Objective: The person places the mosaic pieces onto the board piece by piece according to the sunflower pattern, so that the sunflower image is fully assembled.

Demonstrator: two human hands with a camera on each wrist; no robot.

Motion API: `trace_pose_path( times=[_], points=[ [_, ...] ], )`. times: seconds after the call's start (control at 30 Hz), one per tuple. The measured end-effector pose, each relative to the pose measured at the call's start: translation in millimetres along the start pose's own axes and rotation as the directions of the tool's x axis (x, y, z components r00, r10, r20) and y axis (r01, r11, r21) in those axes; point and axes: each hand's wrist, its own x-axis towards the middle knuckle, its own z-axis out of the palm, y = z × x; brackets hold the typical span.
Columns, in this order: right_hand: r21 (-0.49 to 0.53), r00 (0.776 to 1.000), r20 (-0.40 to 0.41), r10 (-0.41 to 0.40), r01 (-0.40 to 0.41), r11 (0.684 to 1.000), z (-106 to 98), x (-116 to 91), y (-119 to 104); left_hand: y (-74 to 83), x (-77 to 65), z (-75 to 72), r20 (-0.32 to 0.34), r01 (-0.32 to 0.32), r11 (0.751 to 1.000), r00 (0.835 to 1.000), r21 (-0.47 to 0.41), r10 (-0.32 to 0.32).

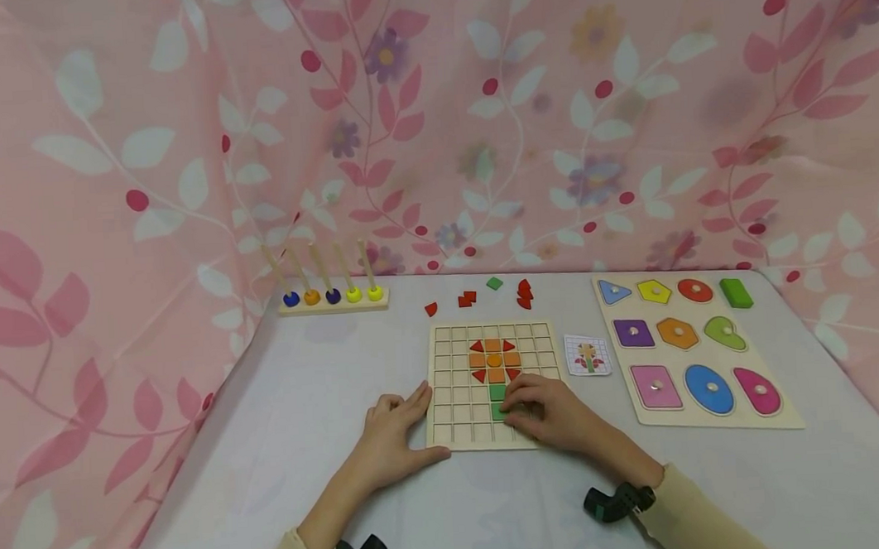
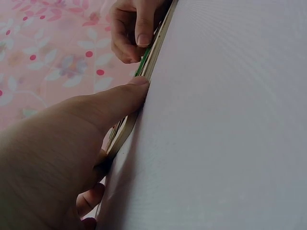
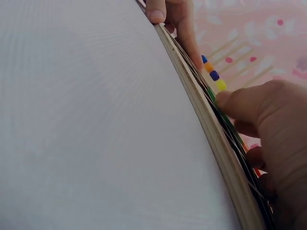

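Note:
A wooden grid board [image 1: 454,415] lies on the table, with orange squares [image 1: 492,345], an orange circle [image 1: 494,360] and red wedge pieces [image 1: 476,346] forming a flower. Below it, one green square [image 1: 497,392] sits in the grid. My right hand [image 1: 547,406] has its thumb and curled fingers at a lower green square [image 1: 498,411], pinching it at its right side. My left hand [image 1: 394,436] braces the board's near left corner, thumb along the front edge and fingers against the left side. The left wrist view shows that thumb [image 2: 129,96] against the board's edge.
Behind the board lie loose red pieces [image 1: 525,295] and a green diamond [image 1: 495,283]. A pattern card [image 1: 587,355] and a shape puzzle board [image 1: 649,297] are at the right, with a green block [image 1: 735,293]. A peg stand [image 1: 332,303] with beads stands at the back left.

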Motion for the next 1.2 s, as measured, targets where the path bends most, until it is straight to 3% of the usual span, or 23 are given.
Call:
trace_pose_path(
  times=[0.2,0.7,0.9,1.07,1.2],
  points=[
    [0.009,0.998,-0.039,0.049,-0.048,0.999,0,0,0,-0.7,0.8,1.8,0.000,-0.001,1.000,1.000,-0.007,0.001],
    [-0.014,0.996,-0.004,0.093,-0.093,0.996,2,-1,7,-0.8,1.5,1.1,0.002,-0.004,1.000,1.000,-0.005,0.004],
    [0.014,0.992,-0.016,0.122,-0.122,0.992,-2,1,1,-0.1,2.2,1.9,0.000,-0.004,1.000,1.000,-0.006,0.004],
    [0.046,0.988,-0.046,0.146,-0.143,0.989,-20,20,-4,-0.4,1.8,2.2,0.005,0.008,1.000,1.000,0.014,-0.008],
    [-0.014,0.988,-0.105,0.114,-0.116,0.993,-40,53,15,-0.7,2.0,1.2,-0.007,0.001,1.000,1.000,0.021,-0.001]
  ],
)
